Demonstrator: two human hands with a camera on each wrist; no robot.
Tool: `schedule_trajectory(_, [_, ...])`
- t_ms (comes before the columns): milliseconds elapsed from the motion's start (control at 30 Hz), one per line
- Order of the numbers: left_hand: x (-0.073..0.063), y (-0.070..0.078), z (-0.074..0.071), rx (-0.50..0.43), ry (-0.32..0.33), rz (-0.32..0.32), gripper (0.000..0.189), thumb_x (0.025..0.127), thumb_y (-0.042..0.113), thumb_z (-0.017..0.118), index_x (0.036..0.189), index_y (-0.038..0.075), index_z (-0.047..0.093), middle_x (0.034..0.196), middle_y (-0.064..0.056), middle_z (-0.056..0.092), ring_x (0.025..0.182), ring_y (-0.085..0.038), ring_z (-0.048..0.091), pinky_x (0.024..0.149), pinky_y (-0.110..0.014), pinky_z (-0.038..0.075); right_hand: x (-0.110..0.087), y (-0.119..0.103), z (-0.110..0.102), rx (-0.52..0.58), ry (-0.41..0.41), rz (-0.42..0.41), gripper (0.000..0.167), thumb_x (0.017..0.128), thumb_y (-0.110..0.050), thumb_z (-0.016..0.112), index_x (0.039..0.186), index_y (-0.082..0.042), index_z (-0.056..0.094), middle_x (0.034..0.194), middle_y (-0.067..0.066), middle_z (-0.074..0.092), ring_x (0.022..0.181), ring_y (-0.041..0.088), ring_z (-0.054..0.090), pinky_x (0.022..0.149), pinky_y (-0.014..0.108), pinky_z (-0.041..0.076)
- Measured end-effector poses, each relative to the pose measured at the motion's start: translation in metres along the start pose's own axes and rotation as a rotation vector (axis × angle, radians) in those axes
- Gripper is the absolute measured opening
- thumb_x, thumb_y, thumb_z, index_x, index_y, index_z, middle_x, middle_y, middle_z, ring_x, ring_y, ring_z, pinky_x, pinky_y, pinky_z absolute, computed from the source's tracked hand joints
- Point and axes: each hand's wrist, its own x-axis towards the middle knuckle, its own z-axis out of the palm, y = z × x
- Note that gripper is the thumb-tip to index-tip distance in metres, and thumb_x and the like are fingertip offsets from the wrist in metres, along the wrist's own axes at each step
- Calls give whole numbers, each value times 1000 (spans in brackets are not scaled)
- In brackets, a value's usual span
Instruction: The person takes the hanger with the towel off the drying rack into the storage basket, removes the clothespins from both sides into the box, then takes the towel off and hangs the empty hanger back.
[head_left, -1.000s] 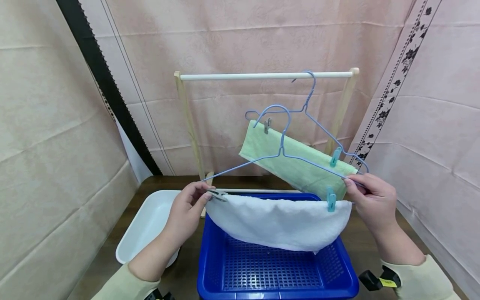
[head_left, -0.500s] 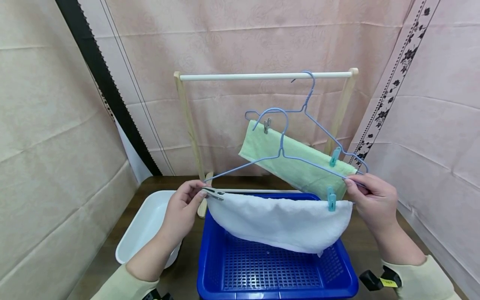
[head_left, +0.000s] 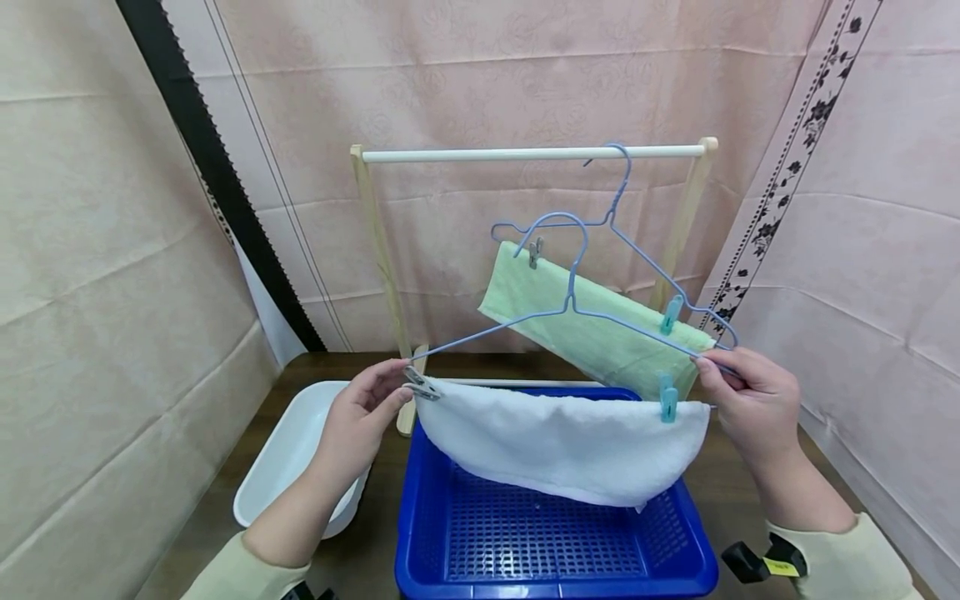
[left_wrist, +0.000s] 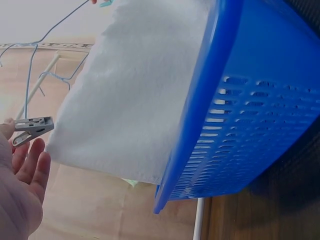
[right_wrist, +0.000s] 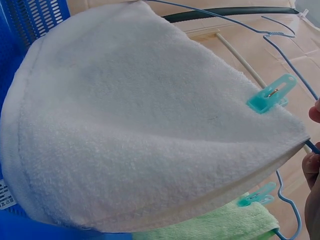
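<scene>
A blue wire hanger (head_left: 572,292) is held up with a white towel (head_left: 555,442) draped over its lower bar. At the towel's left end is a grey clothespin (head_left: 422,383), its handle ends spread apart. My left hand (head_left: 362,417) has finger and thumb on those handles; the left wrist view shows the clothespin (left_wrist: 34,128) nose at the towel's edge. My right hand (head_left: 753,404) grips the hanger's right corner. A teal clothespin (head_left: 668,400) clips the towel near that hand, seen closely as a teal clothespin (right_wrist: 270,95) in the right wrist view.
Behind, a second blue hanger (head_left: 615,196) hangs from the rack's white rod (head_left: 480,155), bearing a green towel (head_left: 555,304) with two clothespins. A blue basket (head_left: 408,542) stands below the white towel. Left of it is a white tray (head_left: 258,471).
My left hand and the grey clothespin have shifted slightly left, and the clothespin's handles now stand wider apart. The hanger has moved a little to the right; my right hand keeps its grip.
</scene>
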Motion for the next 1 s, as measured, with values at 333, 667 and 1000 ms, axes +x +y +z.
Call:
schedule_trajectory(333, [-1,-1,-7,15,21,-20,40,98,23,65,136,12,57,122,-7,67,104,-13,66,86,-27,54,-1,3,0,1,1,8,13,74,24,64,81,15,70,67,-10,53,59,1,39,53,11,33])
schedule_trajectory(667, [3,-11,-18,64,75,2,36,94,22,70,128,13,62,109,-7,69,98,-15,64,80,-23,52,-1,3,1,13,-7,-6,10,74,23,64,80,17,69,66,-10,53,58,1,39,53,11,33])
schedule_trajectory(1000, [12,-22,-36,115,98,-35,41,94,30,70,130,12,63,114,-8,67,100,-11,62,83,-18,50,-3,17,-2,31,-17,-25,7,76,20,66,80,16,70,67,-8,55,58,2,40,52,12,33])
